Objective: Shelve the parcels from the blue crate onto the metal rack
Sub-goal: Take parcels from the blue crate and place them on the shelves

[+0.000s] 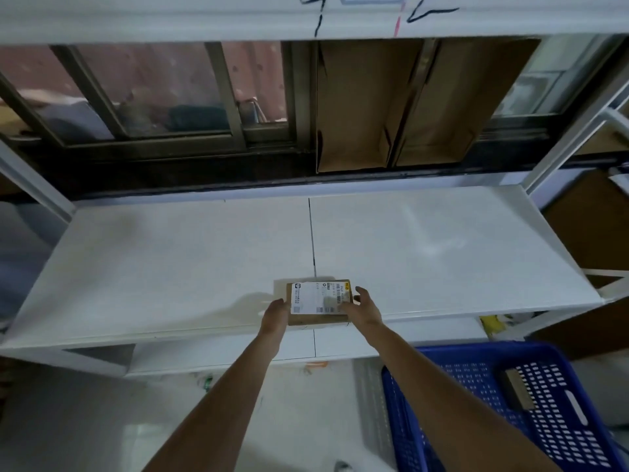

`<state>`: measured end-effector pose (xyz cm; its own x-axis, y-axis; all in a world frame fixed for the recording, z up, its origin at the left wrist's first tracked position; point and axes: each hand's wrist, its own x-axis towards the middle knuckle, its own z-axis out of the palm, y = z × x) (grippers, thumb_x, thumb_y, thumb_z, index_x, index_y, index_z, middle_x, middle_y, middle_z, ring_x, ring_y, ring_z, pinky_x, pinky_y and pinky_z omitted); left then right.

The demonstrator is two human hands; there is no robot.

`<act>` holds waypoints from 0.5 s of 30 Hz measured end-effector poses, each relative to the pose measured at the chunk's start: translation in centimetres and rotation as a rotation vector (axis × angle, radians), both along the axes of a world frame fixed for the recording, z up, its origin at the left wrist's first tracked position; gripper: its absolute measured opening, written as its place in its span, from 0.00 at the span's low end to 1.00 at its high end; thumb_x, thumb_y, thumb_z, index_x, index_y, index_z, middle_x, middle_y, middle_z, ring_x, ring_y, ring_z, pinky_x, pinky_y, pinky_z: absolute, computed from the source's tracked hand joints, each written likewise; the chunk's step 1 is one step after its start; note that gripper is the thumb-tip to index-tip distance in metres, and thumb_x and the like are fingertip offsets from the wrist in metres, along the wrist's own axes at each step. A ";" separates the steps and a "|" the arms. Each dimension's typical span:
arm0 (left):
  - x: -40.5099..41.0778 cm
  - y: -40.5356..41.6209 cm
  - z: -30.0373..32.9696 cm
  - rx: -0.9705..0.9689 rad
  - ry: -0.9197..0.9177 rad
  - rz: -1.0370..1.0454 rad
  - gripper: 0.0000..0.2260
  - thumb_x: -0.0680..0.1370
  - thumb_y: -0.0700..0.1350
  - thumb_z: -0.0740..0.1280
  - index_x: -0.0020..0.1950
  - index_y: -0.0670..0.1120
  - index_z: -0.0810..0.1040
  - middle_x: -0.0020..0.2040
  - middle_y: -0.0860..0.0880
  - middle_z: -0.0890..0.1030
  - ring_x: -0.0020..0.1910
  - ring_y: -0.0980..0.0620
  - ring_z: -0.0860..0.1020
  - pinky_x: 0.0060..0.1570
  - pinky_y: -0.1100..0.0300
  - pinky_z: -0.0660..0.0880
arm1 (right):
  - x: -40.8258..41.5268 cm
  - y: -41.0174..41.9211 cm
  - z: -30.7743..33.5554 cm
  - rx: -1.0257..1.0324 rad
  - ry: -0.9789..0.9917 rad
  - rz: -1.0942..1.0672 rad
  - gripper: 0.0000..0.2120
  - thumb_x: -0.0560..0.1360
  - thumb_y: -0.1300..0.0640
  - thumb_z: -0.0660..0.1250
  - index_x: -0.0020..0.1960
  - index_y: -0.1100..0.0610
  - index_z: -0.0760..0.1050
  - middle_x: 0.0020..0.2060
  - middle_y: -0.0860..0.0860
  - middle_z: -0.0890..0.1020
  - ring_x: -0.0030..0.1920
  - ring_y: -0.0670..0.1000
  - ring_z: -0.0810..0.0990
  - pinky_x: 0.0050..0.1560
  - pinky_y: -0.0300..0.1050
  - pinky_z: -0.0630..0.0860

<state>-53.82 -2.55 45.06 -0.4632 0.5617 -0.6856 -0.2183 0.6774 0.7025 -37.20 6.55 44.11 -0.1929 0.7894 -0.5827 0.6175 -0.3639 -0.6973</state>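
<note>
Small brown parcel (316,303) with white shipping label, lying flat at front edge of white shelf of metal rack (170,267), lower centre of frame, just below the seam between the two shelf panels. Left hand (276,315) against parcel's left side, fingers curled round that edge, grasping. Right hand (362,306) on parcel's right side, thumb and fingers spread over top and right edge, grasping likewise. Both bare forearms reaching up from bottom of frame. Whether parcel rests fully on shelf or hangs slightly over front lip: cannot tell. Blue crate (510,410) at lower right of frame, perforated walls, with one dark-edged brown parcel in crate (517,390) leaning inside near its far right wall. Second, lower shelf visible just beneath the first, centre of frame. Folded cardboard sheets (391,103) standing upright behind the rack, upper centre-right, against a dark-framed window (153,93) spanning upper left. Upper shelf edge along top of frame with black and pink marker scrawl (320,15). Yellow item (492,323) at right, below shelf level, too small to identify. Pale floor (85,430) at lower left.
</note>
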 end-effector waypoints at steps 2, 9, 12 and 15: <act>-0.5 -0.1 1.0 0.008 0.036 0.017 0.07 0.78 0.42 0.58 0.41 0.45 0.71 0.46 0.44 0.75 0.44 0.47 0.72 0.49 0.55 0.66 | 0.5 0.1 0.9 0.016 0.012 -0.032 0.31 0.76 0.55 0.66 0.76 0.53 0.60 0.70 0.54 0.72 0.64 0.57 0.76 0.54 0.45 0.73; -2.9 0.7 7.3 0.129 0.250 0.039 0.14 0.79 0.41 0.62 0.62 0.36 0.73 0.62 0.39 0.76 0.62 0.41 0.73 0.62 0.53 0.68 | 4.9 0.3 7.1 0.139 0.013 -0.078 0.27 0.75 0.53 0.68 0.73 0.49 0.66 0.69 0.53 0.74 0.67 0.55 0.74 0.68 0.50 0.70; -1.4 1.8 10.7 0.207 0.292 -0.016 0.05 0.78 0.41 0.62 0.52 0.43 0.73 0.52 0.44 0.74 0.52 0.46 0.73 0.53 0.56 0.67 | 8.0 0.1 10.3 0.186 0.032 -0.124 0.26 0.75 0.52 0.68 0.72 0.49 0.67 0.68 0.53 0.74 0.66 0.55 0.74 0.67 0.50 0.70; 2.2 3.3 13.9 0.284 0.296 -0.141 0.02 0.78 0.43 0.63 0.49 0.47 0.74 0.52 0.49 0.72 0.50 0.50 0.70 0.51 0.59 0.64 | 11.5 -0.1 13.3 0.241 0.033 -0.166 0.26 0.75 0.52 0.69 0.71 0.49 0.68 0.66 0.52 0.75 0.66 0.54 0.74 0.66 0.48 0.71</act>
<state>-51.61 0.79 58.92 -0.5221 0.7807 -0.3435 0.1013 0.4566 0.8839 -25.66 6.45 57.37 -0.0655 0.9268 -0.3698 0.5388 -0.2791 -0.7949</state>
